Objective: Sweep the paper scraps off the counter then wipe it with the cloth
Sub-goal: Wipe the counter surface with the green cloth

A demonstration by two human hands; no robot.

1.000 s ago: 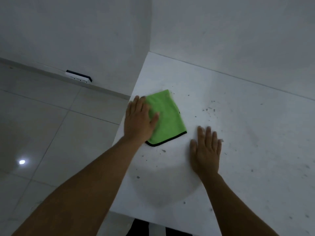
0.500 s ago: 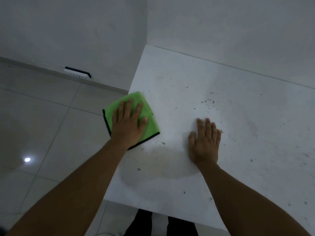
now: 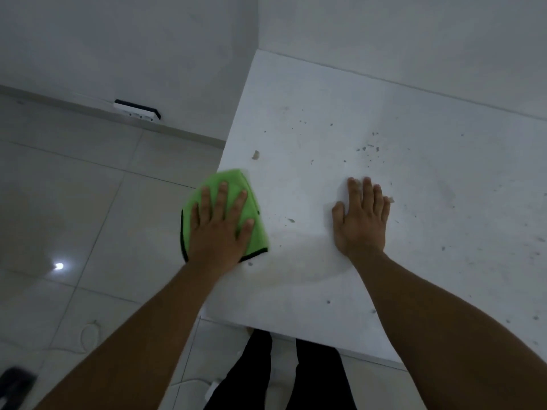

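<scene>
A folded green cloth with black trim lies at the left edge of the white counter, part of it hanging past the edge over the floor. My left hand presses flat on the cloth with its fingers spread. My right hand rests flat on the counter to the right, palm down, holding nothing. Small paper scraps are scattered over the counter beyond my right hand, and one larger scrap lies near the left edge above the cloth. A damp patch shows on the counter between my arms.
White walls meet behind the counter. To the left is a tiled floor with a wall socket at the skirting. A white cable lies on the floor. My dark trouser legs stand below the counter's front edge.
My left hand has slid the green cloth leftward, from the counter's interior to its left edge, where it now overhangs. My right hand has stayed flat in place.
</scene>
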